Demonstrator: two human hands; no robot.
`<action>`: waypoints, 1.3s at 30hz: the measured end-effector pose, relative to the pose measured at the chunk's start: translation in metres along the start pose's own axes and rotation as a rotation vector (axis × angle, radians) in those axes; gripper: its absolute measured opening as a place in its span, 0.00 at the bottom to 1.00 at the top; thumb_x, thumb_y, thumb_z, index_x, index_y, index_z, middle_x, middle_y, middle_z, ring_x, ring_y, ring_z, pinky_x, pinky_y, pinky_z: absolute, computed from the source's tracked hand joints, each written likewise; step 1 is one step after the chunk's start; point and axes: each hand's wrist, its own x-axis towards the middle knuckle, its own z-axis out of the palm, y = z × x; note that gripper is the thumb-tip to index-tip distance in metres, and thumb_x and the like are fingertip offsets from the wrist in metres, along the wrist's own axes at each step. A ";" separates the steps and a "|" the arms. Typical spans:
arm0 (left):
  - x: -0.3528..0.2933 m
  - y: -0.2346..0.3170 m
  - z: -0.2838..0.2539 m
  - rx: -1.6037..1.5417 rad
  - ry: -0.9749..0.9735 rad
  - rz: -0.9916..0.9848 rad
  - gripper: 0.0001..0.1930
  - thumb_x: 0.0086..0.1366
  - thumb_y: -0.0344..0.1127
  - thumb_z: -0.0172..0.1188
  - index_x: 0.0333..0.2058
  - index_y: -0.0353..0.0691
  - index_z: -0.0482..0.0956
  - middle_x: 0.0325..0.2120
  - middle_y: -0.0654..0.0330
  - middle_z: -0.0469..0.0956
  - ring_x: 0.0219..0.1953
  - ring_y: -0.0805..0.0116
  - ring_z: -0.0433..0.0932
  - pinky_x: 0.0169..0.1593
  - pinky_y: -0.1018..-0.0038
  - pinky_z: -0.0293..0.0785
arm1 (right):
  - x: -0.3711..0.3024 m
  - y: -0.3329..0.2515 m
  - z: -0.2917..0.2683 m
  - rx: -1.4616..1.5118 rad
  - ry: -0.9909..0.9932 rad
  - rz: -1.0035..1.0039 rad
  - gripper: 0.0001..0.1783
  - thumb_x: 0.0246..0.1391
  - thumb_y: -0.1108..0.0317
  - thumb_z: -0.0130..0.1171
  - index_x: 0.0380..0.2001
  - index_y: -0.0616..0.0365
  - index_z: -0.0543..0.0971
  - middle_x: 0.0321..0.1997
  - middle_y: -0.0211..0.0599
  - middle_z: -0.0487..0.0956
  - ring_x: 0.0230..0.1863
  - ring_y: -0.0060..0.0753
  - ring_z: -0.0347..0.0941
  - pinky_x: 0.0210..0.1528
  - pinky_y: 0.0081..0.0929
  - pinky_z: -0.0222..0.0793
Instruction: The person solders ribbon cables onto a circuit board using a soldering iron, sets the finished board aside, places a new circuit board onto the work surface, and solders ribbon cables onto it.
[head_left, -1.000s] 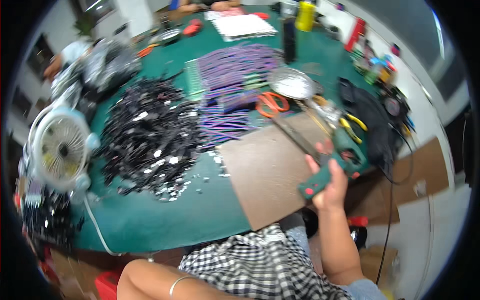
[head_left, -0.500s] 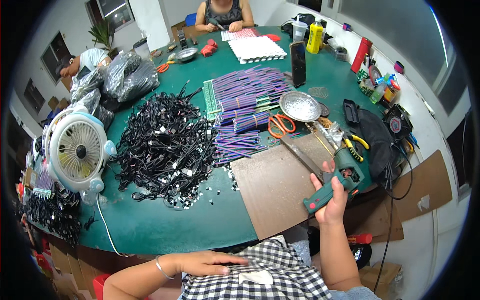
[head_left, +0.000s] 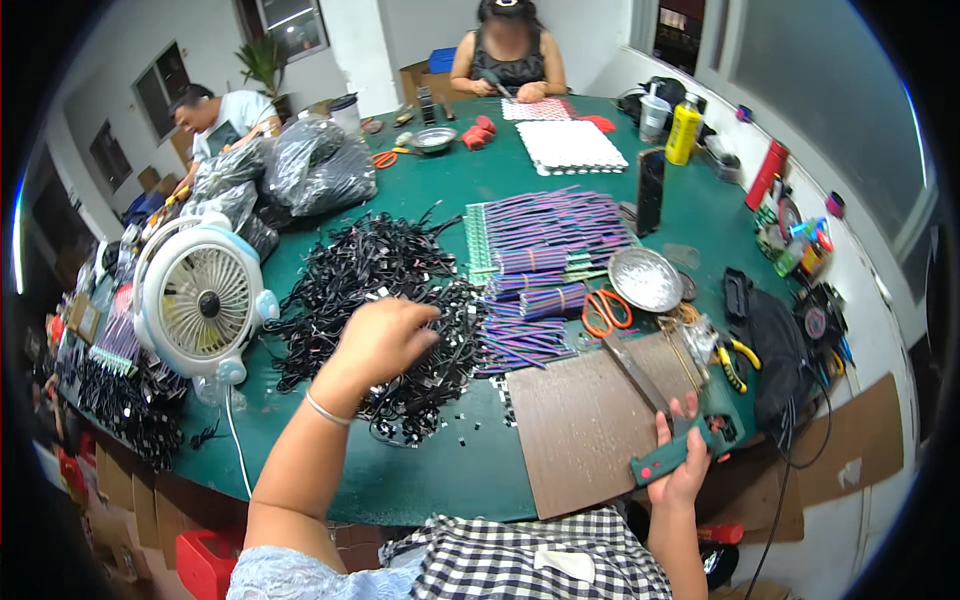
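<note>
My left hand (head_left: 384, 342) is above a large tangled heap of black cables (head_left: 365, 262) with small white connectors. Its fingers are bent, with a gap between thumb and forefinger, and nothing shows between them. In my right hand (head_left: 682, 470) is a green pistol-shaped tool (head_left: 660, 458) with a red dot on its handle, held over the near right corner of a brown board (head_left: 575, 430). A long flat metal bar (head_left: 636, 372) lies over the board, its near end by my right fingers. Bundles of purple and blue wire strips (head_left: 545, 260) lie beyond the board.
Left of the heap stands a white fan (head_left: 207, 303). Orange scissors (head_left: 606, 312), a metal bowl (head_left: 645, 279), yellow-handled pliers (head_left: 738, 364) and an upright phone (head_left: 650, 190) are on the right. Black plastic bags (head_left: 318, 168) lie far left. Two other people sit beyond.
My left hand has gone from my checked apron up and forward over the cable heap. My right hand still holds the green tool. The view has shifted, so things sit lower and farther right.
</note>
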 end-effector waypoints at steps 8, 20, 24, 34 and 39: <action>0.004 -0.067 -0.005 -0.035 0.393 -0.206 0.09 0.57 0.31 0.60 0.37 0.38 0.81 0.36 0.53 0.79 0.43 0.53 0.75 0.49 0.63 0.70 | 0.005 0.001 0.001 -0.090 0.019 -0.019 0.33 0.56 0.62 0.51 0.65 0.56 0.58 0.65 0.37 0.62 0.60 0.33 0.65 0.58 0.36 0.68; 0.114 -0.032 0.053 -0.175 0.240 -0.037 0.13 0.59 0.36 0.60 0.41 0.37 0.78 0.39 0.50 0.79 0.45 0.51 0.75 0.51 0.61 0.70 | -0.003 -0.010 0.003 -0.080 0.169 0.013 0.33 0.54 0.59 0.53 0.64 0.50 0.60 0.65 0.32 0.62 0.59 0.31 0.65 0.50 0.36 0.72; 0.180 -0.050 0.092 -0.128 0.180 -0.315 0.17 0.60 0.43 0.60 0.40 0.35 0.79 0.39 0.46 0.78 0.44 0.48 0.77 0.48 0.58 0.74 | -0.003 -0.005 -0.006 -0.133 0.148 -0.019 0.33 0.55 0.60 0.53 0.64 0.50 0.60 0.64 0.33 0.63 0.59 0.31 0.65 0.50 0.37 0.72; 0.210 -0.035 0.104 -0.058 -0.051 -0.741 0.29 0.53 0.51 0.68 0.47 0.37 0.75 0.46 0.50 0.77 0.49 0.53 0.78 0.51 0.62 0.75 | -0.024 -0.032 -0.034 -0.676 0.133 -0.190 0.21 0.62 0.60 0.48 0.51 0.65 0.67 0.41 0.46 0.78 0.35 0.32 0.77 0.35 0.28 0.75; 0.218 -0.073 0.127 -0.538 0.110 -0.828 0.31 0.46 0.41 0.74 0.45 0.32 0.70 0.42 0.47 0.79 0.44 0.55 0.79 0.48 0.66 0.75 | -0.016 -0.032 -0.048 -1.391 0.099 -0.739 0.25 0.47 0.66 0.64 0.46 0.68 0.70 0.39 0.51 0.76 0.34 0.49 0.76 0.37 0.38 0.72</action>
